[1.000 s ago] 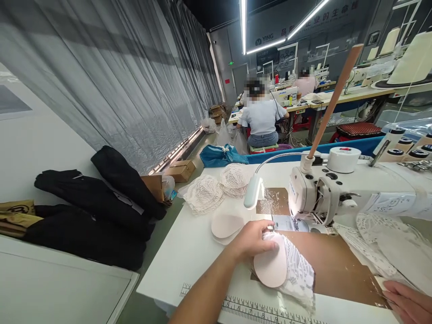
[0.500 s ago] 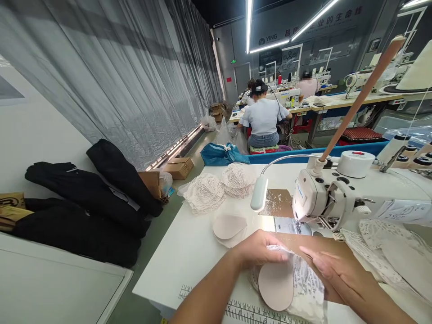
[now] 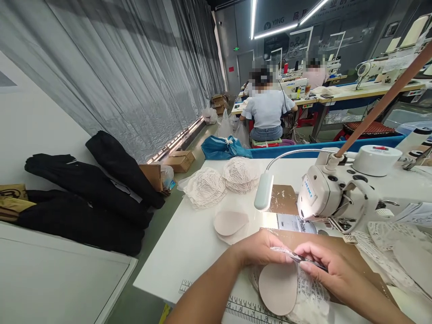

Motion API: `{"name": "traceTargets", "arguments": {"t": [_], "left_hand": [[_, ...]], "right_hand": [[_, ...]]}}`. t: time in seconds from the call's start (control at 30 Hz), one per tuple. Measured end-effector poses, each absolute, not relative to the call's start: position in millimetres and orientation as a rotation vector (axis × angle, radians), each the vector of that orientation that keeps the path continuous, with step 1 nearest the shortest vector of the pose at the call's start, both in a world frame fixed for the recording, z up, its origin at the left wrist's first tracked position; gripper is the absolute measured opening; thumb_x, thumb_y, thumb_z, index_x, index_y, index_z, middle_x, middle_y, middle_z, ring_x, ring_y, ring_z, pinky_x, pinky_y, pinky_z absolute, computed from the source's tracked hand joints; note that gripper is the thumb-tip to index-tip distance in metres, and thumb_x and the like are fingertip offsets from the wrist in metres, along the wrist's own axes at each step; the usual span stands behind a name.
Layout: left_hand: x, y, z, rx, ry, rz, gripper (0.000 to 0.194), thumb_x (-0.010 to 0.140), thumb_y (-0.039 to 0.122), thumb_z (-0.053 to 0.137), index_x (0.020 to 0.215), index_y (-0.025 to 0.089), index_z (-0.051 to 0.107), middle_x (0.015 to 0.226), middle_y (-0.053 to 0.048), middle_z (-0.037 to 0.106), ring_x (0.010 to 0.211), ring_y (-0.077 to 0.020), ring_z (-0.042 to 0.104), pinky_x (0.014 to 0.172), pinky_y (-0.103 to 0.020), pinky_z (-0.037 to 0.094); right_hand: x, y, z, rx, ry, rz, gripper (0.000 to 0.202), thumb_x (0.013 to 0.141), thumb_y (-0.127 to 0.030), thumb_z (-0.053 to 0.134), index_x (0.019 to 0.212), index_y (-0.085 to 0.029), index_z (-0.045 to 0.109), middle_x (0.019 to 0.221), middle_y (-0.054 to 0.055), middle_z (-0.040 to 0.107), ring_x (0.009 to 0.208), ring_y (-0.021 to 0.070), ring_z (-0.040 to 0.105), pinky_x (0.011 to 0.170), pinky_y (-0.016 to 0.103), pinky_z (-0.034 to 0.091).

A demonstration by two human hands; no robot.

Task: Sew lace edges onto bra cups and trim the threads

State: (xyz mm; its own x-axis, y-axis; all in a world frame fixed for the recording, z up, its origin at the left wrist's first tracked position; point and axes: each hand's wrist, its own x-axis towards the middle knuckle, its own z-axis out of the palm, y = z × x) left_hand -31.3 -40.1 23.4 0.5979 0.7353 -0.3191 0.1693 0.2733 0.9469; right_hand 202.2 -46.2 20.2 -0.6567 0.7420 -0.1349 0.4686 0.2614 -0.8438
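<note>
Pinched in my left hand (image 3: 265,249) is the upper edge of a white lace piece (image 3: 312,292), which hangs toward the table. My right hand (image 3: 324,265) grips slim dark thread snips (image 3: 312,262), their tip at the lace edge beside my left fingertips. Below my left hand lies a beige teardrop-shaped pad (image 3: 278,288), partly over the lace. Another beige pad (image 3: 231,223) rests on the table further left. The sewing machine (image 3: 324,193) stands just beyond my right hand.
Two stacks of lace cups (image 3: 205,186) sit at the table's far left. A lamp (image 3: 264,191) on a bendy neck hangs over the brown board. More lace pieces (image 3: 388,252) lie on the right. Ahead, a person (image 3: 266,108) sits at another machine.
My right hand has moved left to the lace edge, and the thread snips now show in its fingers. My left hand keeps its pinch on the lace. The view has shifted slightly.
</note>
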Motion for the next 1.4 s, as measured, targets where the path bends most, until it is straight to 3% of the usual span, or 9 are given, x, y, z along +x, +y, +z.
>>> {"name": "traceTargets", "arguments": {"t": [0.17, 0.47, 0.67, 0.77, 0.87, 1.03, 1.2, 1.3, 1.4], "left_hand": [[-31, -39, 25, 1.320, 0.870, 0.409, 0.048, 0.069, 0.057, 0.075, 0.063, 0.012, 0.062, 0.059, 0.005, 0.035, 0.058, -0.0076, 0.030, 0.051, -0.023, 0.020], [-29, -40, 21, 1.262, 0.898, 0.402, 0.049, 0.063, 0.059, 0.079, 0.064, 0.012, 0.064, 0.060, 0.005, 0.039, 0.059, -0.0082, 0.033, 0.052, -0.024, 0.022], [-29, -41, 22, 1.273, 0.905, 0.374, 0.055, 0.062, 0.056, 0.081, 0.053, 0.014, 0.046, 0.057, 0.006, 0.031, 0.055, -0.0065, 0.026, 0.049, -0.025, 0.014], [-28, -41, 24, 1.269, 0.887, 0.380, 0.053, 0.063, 0.053, 0.082, 0.052, 0.014, 0.047, 0.056, 0.006, 0.030, 0.055, -0.0062, 0.026, 0.048, -0.024, 0.015], [-26, -42, 22, 1.286, 0.890, 0.405, 0.041, 0.066, 0.050, 0.081, 0.065, 0.012, 0.066, 0.060, 0.004, 0.046, 0.059, -0.0079, 0.038, 0.050, -0.021, 0.028], [-28, -39, 16, 1.352, 0.908, 0.371, 0.042, 0.071, 0.049, 0.077, 0.094, 0.014, 0.076, 0.079, -0.002, 0.065, 0.075, -0.0157, 0.057, 0.065, -0.022, 0.044], [-50, -33, 24, 1.516, 0.895, 0.260, 0.046, 0.069, 0.031, 0.077, 0.113, 0.019, 0.070, 0.084, 0.001, 0.063, 0.075, -0.0144, 0.056, 0.066, -0.022, 0.044], [-61, -39, 36, 1.543, 0.998, 0.282, 0.049, 0.071, 0.021, 0.069, 0.120, 0.019, 0.066, 0.079, 0.002, 0.061, 0.068, -0.0128, 0.054, 0.063, -0.022, 0.043], [-68, -53, 54, 1.653, 1.218, 0.455, 0.040, 0.074, 0.018, 0.063, 0.113, 0.019, 0.068, 0.086, -0.001, 0.063, 0.078, -0.0152, 0.057, 0.070, -0.023, 0.044]], "right_hand": [[198, -46, 11, -1.077, -2.189, 1.370, 0.038, 0.098, -0.051, 0.039, 0.100, -0.023, 0.065, 0.095, 0.004, 0.070, 0.088, 0.0211, 0.064, 0.079, 0.032, 0.049], [203, -47, 7, -1.133, -2.149, 1.424, 0.038, 0.096, -0.055, 0.041, 0.101, -0.024, 0.063, 0.086, 0.001, 0.064, 0.080, 0.0195, 0.059, 0.073, 0.031, 0.046], [191, -51, 12, -1.074, -2.134, 1.377, 0.034, 0.096, -0.051, 0.041, 0.096, -0.024, 0.063, 0.086, 0.001, 0.064, 0.081, 0.0191, 0.059, 0.073, 0.031, 0.044], [191, -50, 6, -1.083, -2.105, 1.386, 0.036, 0.097, -0.051, 0.042, 0.091, -0.023, 0.063, 0.087, 0.002, 0.067, 0.082, 0.0196, 0.060, 0.073, 0.031, 0.044], [191, -50, -4, -1.147, -1.982, 1.419, 0.039, 0.095, -0.056, 0.043, 0.089, -0.023, 0.062, 0.081, 0.003, 0.065, 0.076, 0.0198, 0.060, 0.070, 0.031, 0.045], [188, -48, -13, -1.130, -1.799, 1.595, 0.051, 0.081, -0.056, 0.063, 0.119, -0.023, 0.055, 0.090, 0.002, 0.063, 0.085, 0.0226, 0.062, 0.075, 0.032, 0.049], [199, -43, -11, -1.221, -2.067, 1.467, 0.034, 0.092, -0.051, 0.047, 0.078, -0.021, 0.057, 0.076, 0.000, 0.056, 0.074, 0.0188, 0.052, 0.066, 0.029, 0.040], [209, -42, -13, -1.272, -2.072, 1.468, 0.028, 0.090, -0.044, 0.048, 0.072, -0.021, 0.048, 0.069, -0.003, 0.045, 0.067, 0.0160, 0.043, 0.060, 0.027, 0.034], [216, -44, -16, -1.257, -2.064, 1.435, 0.024, 0.088, -0.040, 0.046, 0.071, -0.022, 0.044, 0.069, -0.004, 0.039, 0.066, 0.0152, 0.040, 0.059, 0.027, 0.032]]}}
